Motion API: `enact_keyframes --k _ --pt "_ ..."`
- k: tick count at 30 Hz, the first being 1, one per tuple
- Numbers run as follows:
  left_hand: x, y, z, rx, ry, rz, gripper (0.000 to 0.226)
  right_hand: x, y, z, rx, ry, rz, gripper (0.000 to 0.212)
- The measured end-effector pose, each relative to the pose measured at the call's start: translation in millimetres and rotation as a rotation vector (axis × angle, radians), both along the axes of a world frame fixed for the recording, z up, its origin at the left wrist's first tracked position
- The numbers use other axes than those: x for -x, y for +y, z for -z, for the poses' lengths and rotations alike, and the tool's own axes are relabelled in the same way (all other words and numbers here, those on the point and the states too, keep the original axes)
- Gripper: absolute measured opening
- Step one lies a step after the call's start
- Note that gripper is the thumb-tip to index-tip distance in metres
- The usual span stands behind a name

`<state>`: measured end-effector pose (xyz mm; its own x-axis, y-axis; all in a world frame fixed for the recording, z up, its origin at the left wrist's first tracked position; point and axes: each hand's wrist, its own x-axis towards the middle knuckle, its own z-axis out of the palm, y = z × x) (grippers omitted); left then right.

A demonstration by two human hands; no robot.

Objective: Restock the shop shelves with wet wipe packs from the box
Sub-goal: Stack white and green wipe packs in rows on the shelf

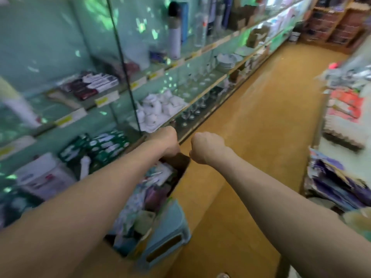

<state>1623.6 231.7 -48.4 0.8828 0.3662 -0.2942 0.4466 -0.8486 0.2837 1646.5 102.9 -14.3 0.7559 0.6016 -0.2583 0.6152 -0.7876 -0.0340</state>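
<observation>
An open cardboard box (180,163) stands in front of me on a light blue plastic stool (170,227). Several wet wipe packs (140,199) in pale floral and purple wrappers fill it. Both my arms reach over the box to its far end. My left hand (167,140) curls over the far rim and grips it. My right hand (204,147) is curled in a fist at the box's far right corner, apparently holding the flap edge there. The view is blurred, so the fingers themselves are hidden.
Glass shelves (152,75) run along the left with green packs (104,145), white packs (44,175), toothpaste boxes (94,83), a white tea set (160,107), glasses and bottles. The tan aisle floor (261,117) stretches ahead. Stacked textiles (341,109) line the right.
</observation>
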Motion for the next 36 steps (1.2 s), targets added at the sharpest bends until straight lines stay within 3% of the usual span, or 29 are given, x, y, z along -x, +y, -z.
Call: enact_keyframes --k 3,6,9,12,14,17,21,27,36 --pt "35.6 49.1 19.3 0.055 0.035 -0.115 0.031 18.8 47.6 20.4 0.015 0.069 -0.072 0.022" --pt "72.1 91.3 38.8 0.11 0.069 -0.218 0.028 31.8 84.5 40.8 0.057 0.111 -0.156 0.008" --pt "105.2 125.3 62.5 0.211 0.112 -0.335 0.021 38.1 112.2 62.9 0.084 0.142 -0.212 0.026" --pt "132.0 144.2 88.7 0.273 0.139 -0.488 0.021 37.5 135.9 92.4 0.124 0.18 -0.266 0.012" --pt "143.2 148.8 107.8 0.296 0.161 -0.574 0.024 35.3 149.7 116.8 0.156 0.187 -0.328 0.019" --pt "151.1 150.7 139.1 0.341 0.184 -0.689 0.029 31.9 165.4 160.1 0.176 0.231 -0.379 0.036" --pt "152.3 154.9 185.7 0.434 0.185 -0.821 0.029 29.4 186.1 217.5 0.213 0.309 -0.449 0.03" --pt "149.0 160.7 243.6 0.569 0.164 -1.003 0.052 29.5 219.9 286.3 0.172 0.374 -0.634 0.038" --pt "146.0 164.1 302.4 0.664 0.121 -1.156 0.049 45.9 252.8 357.7 0.178 0.322 -0.811 0.053"
